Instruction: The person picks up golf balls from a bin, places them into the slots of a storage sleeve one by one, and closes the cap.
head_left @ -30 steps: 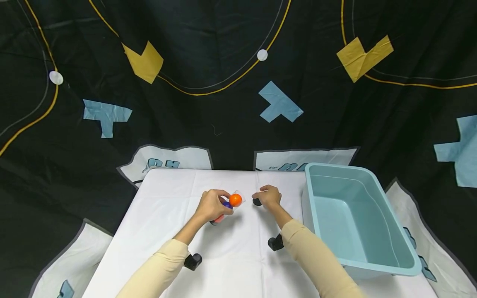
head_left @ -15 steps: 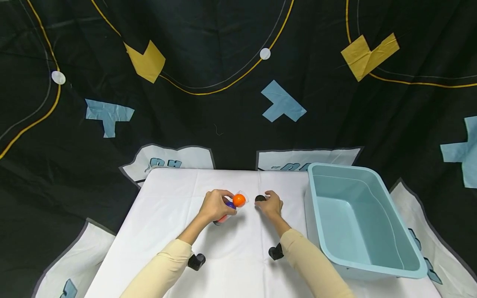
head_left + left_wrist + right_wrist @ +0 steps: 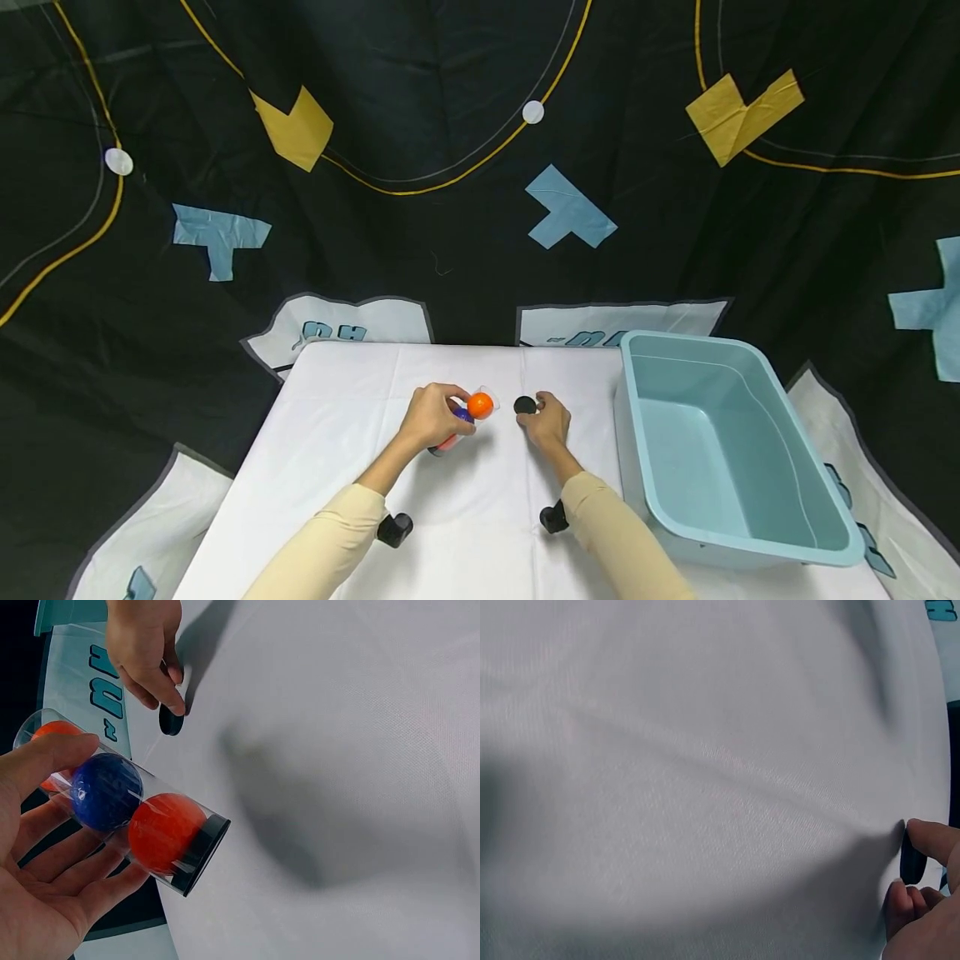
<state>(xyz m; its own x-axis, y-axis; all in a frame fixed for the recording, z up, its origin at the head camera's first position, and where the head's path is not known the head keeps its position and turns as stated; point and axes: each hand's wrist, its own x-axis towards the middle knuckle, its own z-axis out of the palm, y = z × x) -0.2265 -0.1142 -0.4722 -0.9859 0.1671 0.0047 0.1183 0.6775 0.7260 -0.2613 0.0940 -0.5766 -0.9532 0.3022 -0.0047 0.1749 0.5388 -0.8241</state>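
Observation:
My left hand (image 3: 431, 414) grips a clear plastic tube (image 3: 154, 784) with an orange ball (image 3: 480, 406), a blue ball (image 3: 106, 792) and a red-orange ball (image 3: 166, 832) inside. A black cap (image 3: 201, 855) closes the end nearer me; the far end, by the orange ball, shows no black cap. To the right, my right hand (image 3: 551, 417) pinches a round black cap (image 3: 525, 405) between thumb and fingers. In the right wrist view that cap (image 3: 913, 859) stands on edge between the fingertips.
A light blue plastic tub (image 3: 637, 467) stands at the table's right side. White cloth (image 3: 465, 542) covers the table. Black wrist-camera mounts (image 3: 395, 529) sit under both forearms. A black curtain (image 3: 420, 250) with tape shapes hangs behind.
My right hand has drawn slightly toward me and taken the black cap between its fingers, its round face now showing. My left hand keeps its hold on the tube, nearly still.

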